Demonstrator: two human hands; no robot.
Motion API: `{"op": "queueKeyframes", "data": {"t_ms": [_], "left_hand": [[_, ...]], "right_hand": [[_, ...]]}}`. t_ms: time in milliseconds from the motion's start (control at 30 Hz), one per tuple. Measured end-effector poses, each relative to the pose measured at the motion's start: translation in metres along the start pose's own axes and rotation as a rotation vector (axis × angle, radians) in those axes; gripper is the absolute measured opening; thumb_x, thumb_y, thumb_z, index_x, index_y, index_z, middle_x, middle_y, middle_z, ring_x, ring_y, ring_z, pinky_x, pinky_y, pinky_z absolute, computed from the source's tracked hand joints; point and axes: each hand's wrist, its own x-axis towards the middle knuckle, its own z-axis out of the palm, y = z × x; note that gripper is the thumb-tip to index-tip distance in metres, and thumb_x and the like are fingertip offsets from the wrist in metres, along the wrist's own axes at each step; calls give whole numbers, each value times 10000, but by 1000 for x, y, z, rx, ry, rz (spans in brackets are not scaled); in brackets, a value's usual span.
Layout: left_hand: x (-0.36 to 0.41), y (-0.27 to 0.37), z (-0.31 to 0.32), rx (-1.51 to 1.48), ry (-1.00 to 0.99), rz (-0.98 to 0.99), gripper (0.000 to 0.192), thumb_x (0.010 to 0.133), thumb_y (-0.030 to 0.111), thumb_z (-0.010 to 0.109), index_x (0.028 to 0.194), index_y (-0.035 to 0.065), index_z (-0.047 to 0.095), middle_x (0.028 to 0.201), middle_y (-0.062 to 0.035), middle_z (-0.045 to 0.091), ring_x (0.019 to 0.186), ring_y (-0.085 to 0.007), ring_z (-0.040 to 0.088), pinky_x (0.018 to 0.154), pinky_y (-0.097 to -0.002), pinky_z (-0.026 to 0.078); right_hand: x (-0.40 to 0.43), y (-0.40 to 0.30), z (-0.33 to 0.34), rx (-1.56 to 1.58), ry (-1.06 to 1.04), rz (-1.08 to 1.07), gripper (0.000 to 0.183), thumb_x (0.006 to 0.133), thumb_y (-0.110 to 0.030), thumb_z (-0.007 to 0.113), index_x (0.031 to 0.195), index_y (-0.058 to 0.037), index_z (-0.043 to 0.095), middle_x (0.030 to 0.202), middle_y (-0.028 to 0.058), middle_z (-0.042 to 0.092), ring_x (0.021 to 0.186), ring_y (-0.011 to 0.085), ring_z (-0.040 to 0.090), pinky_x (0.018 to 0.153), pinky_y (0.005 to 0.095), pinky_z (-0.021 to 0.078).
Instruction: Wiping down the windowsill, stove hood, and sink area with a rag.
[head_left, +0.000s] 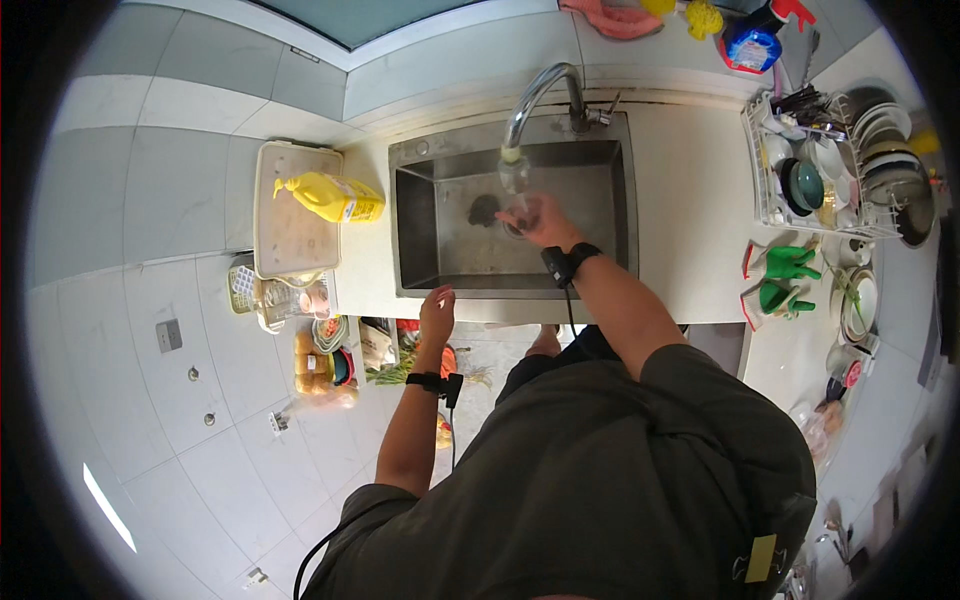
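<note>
My right hand is down in the stainless-steel sink, under the stream from a chrome gooseneck faucet. Its fingers are around the drain area, and blur hides whether they hold anything. Left of those fingers, on the basin floor, lies a dark, roundish clump, possibly a scouring pad. At the sink's front rim hovers my left hand, fingers loosely bent and nothing seen in them. A clear faucet attachment hangs from the spout above my right hand.
A yellow pump bottle lies on its side on a pale tray to the left. Rightward stand a white dish rack with bowls and green-palmed gloves. A blue spray bottle is behind. Cables run from both wrists.
</note>
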Motion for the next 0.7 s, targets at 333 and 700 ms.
{"op": "queueKeyframes", "data": {"t_ms": [333,700], "left_hand": [[-41,4,-17,23,72,-62,343,996,248,644,1215,-11,695,1134,-190,747,1096,-294,716,954,-387,548],[-136,-59,-71,57,247,-331,339,970,227,680,1191,-30,700,1056,-164,764,975,-234,733,874,-345,564]], "right_hand": [[13,-3,-5,-188,57,58,261,1064,-227,585,1111,30,573,802,80,518,710,177,565,487,272,362],[54,1,-66,-314,93,62,241,1097,-313,483,1033,-91,552,727,22,426,507,159,349,455,316,293]]}}
